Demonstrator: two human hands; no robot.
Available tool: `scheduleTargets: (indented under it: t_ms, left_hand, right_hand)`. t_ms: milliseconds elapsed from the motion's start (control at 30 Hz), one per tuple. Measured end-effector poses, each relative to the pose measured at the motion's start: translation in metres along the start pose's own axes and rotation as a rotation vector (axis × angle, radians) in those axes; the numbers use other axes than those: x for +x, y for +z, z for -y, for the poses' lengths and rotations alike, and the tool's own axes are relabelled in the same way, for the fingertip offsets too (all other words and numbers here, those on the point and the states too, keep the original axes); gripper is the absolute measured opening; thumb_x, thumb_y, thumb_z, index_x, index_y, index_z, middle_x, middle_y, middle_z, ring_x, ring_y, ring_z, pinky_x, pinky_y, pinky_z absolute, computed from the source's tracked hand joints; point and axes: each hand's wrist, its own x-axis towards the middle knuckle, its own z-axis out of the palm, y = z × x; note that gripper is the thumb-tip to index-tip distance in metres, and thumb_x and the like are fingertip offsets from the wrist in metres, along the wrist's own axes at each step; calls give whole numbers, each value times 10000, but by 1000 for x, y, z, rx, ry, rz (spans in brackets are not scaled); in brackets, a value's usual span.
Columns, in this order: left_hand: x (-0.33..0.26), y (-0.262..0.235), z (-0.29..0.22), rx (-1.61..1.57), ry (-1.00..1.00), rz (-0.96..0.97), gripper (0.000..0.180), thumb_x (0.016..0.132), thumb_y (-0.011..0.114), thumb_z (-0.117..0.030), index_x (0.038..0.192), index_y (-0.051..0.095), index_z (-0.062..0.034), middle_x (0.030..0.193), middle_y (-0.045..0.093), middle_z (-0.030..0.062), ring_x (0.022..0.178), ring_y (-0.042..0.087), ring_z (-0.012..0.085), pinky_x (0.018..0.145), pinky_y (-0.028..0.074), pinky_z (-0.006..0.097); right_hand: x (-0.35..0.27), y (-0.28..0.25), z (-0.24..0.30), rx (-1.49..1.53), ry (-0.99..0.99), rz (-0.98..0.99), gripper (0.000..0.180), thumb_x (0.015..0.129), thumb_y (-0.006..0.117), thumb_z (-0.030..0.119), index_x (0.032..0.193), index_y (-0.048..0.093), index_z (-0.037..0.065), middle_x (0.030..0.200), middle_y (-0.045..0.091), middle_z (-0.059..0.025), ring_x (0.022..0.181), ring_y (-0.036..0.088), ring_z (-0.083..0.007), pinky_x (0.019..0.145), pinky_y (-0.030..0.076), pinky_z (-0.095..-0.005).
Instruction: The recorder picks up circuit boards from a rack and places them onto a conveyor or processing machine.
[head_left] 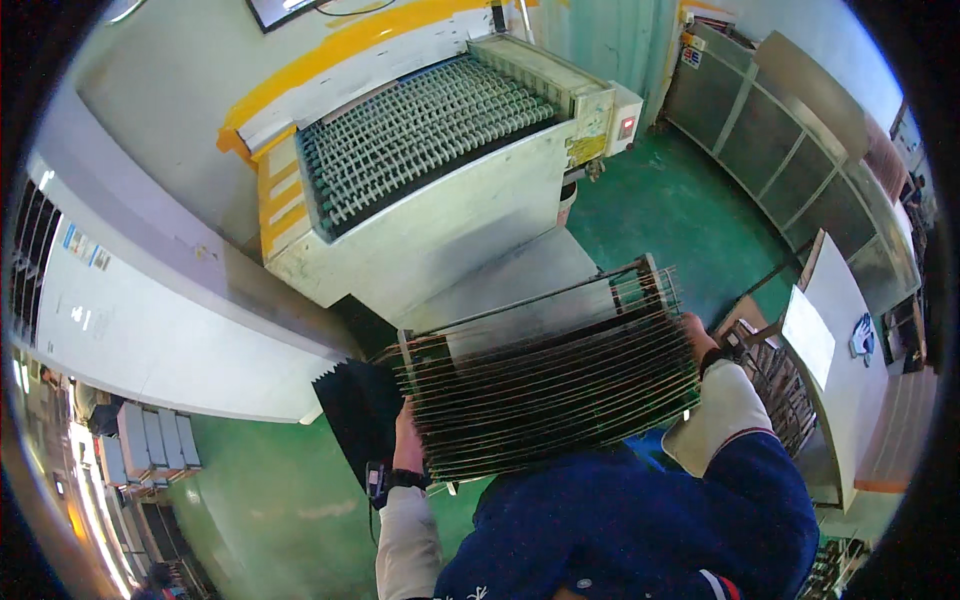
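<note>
In front of my body is a slotted rack [550,395] filled with several thin, dark panels on edge, their copper-coloured edges in close rows. My left hand [407,440] is closed on its left end, and my right hand [697,338] grips the right end, with most fingers hidden behind the frame. A metal rod [530,297] runs along the rack's far side. Just left of my left hand, a black piece with a toothed edge [358,420] shows; I cannot tell whether it touches the rack.
A machine with a bed of rollers [430,130] stands ahead, a lit red switch [627,127] at its right end. A tall white cabinet-like unit [150,300] is at left. At right, a table [850,400] holds white paper [808,335] and a glove [861,338].
</note>
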Motion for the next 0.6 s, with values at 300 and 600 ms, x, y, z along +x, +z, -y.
scheduleTargets:
  t_ms: [300, 600]
  left_hand:
    - [68, 51, -13, 155, 46, -290, 442, 905, 440, -439, 1122, 546, -69, 1074, 580, 67, 929, 551, 188, 778, 444, 346]
    - [144, 64, -21, 48, -66, -382, 564, 872, 465, -494, 1228, 489, -58, 1189, 534, 88, 1069, 509, 221, 898, 402, 359]
  right_hand:
    - [255, 58, 56, -1022, 172, -179, 461, 819, 559, 450, 911, 612, 1, 800, 633, -67, 644, 552, -196, 530, 389, -332]
    - [291, 151, 167, -1115, 209, -87, 609, 784, 546, 533, 931, 619, -54, 953, 642, -161, 728, 597, -257, 654, 439, -413]
